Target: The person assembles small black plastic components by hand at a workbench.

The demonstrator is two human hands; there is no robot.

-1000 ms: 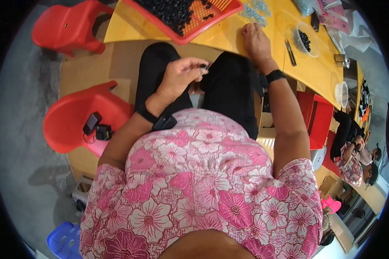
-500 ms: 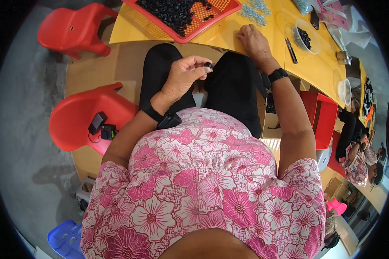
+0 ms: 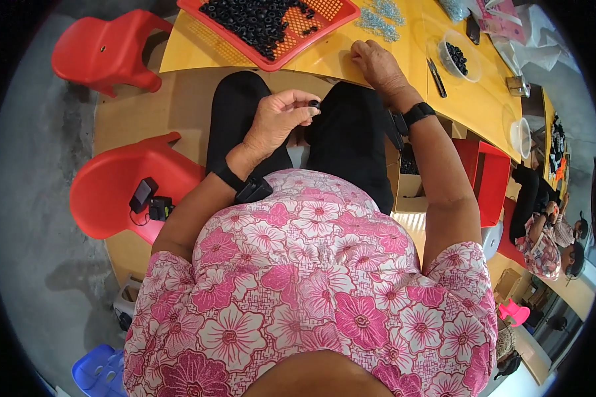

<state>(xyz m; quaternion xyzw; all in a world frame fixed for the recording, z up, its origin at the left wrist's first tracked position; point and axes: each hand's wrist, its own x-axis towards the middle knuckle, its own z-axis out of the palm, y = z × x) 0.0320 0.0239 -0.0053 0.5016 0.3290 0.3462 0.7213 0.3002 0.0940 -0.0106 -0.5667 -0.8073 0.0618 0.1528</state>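
Above my lap, my left hand (image 3: 271, 122) pinches a small black ring-shaped part (image 3: 314, 104) between thumb and fingertips. My right hand (image 3: 377, 66) rests at the near edge of the yellow table (image 3: 338, 59), its fingers curled down against the top. Whatever those fingertips hold, if anything, is hidden. Left of that hand, a red perforated tray (image 3: 271, 65) carries a heap of black ring-shaped parts (image 3: 248, 26). Beyond the fingers lie small clear, shiny pieces (image 3: 381, 21). A clear bowl (image 3: 473, 75) with black parts in it stands to the right, near a dark slim knife or pen (image 3: 436, 78).
A red chair (image 3: 102, 192) at my left bears black devices (image 3: 157, 206); another red seat (image 3: 99, 56) stands farther off. Under the table at right are a red bin (image 3: 493, 185) and a cardboard box (image 3: 404, 188). Another person (image 3: 540, 245) sits far right.
The whole view has shifted slightly, so things appear a little farther left. Both hands keep nearly the same pose, the left still pinching the black part.
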